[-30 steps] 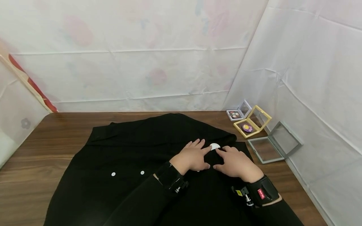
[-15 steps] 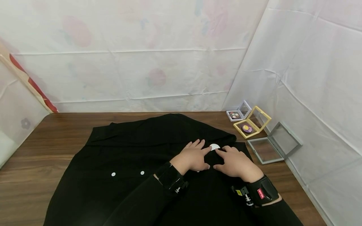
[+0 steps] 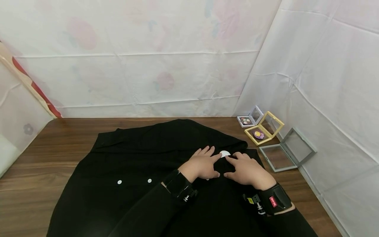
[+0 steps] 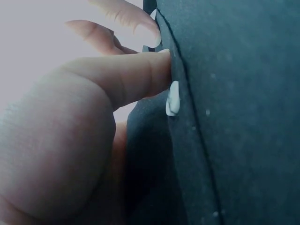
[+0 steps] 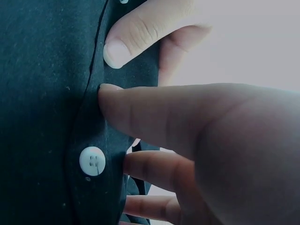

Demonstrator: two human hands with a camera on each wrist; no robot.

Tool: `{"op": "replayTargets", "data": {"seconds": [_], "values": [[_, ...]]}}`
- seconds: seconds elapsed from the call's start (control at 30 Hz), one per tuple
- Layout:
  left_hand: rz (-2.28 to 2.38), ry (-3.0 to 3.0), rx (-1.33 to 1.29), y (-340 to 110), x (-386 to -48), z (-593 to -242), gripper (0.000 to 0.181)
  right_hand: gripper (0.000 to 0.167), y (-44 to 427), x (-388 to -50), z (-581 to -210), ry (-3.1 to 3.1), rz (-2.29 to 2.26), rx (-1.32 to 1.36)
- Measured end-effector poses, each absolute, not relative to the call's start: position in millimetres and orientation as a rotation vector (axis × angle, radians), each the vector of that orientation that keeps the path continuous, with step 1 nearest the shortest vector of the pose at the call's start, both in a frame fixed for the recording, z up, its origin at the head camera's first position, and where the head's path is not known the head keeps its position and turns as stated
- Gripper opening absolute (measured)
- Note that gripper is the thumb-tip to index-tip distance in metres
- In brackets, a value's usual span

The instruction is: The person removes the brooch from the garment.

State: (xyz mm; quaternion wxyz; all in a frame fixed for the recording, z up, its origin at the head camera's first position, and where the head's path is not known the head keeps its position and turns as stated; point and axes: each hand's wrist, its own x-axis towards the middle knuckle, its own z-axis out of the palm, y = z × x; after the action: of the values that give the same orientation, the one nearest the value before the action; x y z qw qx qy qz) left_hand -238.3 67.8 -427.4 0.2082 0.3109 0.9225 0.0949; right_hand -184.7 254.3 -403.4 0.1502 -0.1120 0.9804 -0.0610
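Note:
A black shirt (image 3: 142,164) with white buttons (image 3: 149,180) lies spread over the table. My left hand (image 3: 201,164) rests on it palm down, fingers spread and thumb toward the other hand. Facing it from the right, my right hand (image 3: 248,169) touches the cloth with thumb and fingertips. Between the two index fingers shows a white rounded patch (image 3: 225,153), its kind unclear. In the left wrist view, a thumb presses the cloth beside a white button (image 4: 173,98). The right wrist view shows a four-hole button (image 5: 92,161) below the thumb. Neither hand visibly grips anything.
At the right stand three hinged display frames, opened: a small lilac one (image 3: 245,121), a yellow one (image 3: 258,142) holding a purple-and-yellow item, and a grey one (image 3: 275,169). Brown wooden tabletop (image 3: 29,184) shows at the left. White sheets (image 3: 165,59) hang around the table.

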Motion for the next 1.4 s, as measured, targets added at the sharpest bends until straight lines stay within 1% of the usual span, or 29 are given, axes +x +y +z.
{"op": "replayTargets", "data": {"seconds": [0.7, 1.0, 1.1, 1.23, 1.4], "values": [[0.271, 2.561, 0.857, 72, -242, -429, 0.077, 0.073, 254, -185, -400, 2.799, -0.117, -0.309], [0.291, 2.582, 0.848, 67, -242, -434, 0.077, 0.073, 249, -184, -405, 2.795, -0.120, -0.301], [0.326, 2.661, 0.834, 69, -240, -431, 0.068, 0.071, 248, -184, -405, 2.792, -0.135, -0.299], [0.446, 2.796, 0.781, 79, -240, -414, 0.049, 0.071, 249, -182, -403, 2.788, -0.160, -0.285], [0.534, 2.764, 0.727, 90, -254, -394, 0.037, 0.072, 251, -180, -401, 2.786, -0.174, -0.282]]}}
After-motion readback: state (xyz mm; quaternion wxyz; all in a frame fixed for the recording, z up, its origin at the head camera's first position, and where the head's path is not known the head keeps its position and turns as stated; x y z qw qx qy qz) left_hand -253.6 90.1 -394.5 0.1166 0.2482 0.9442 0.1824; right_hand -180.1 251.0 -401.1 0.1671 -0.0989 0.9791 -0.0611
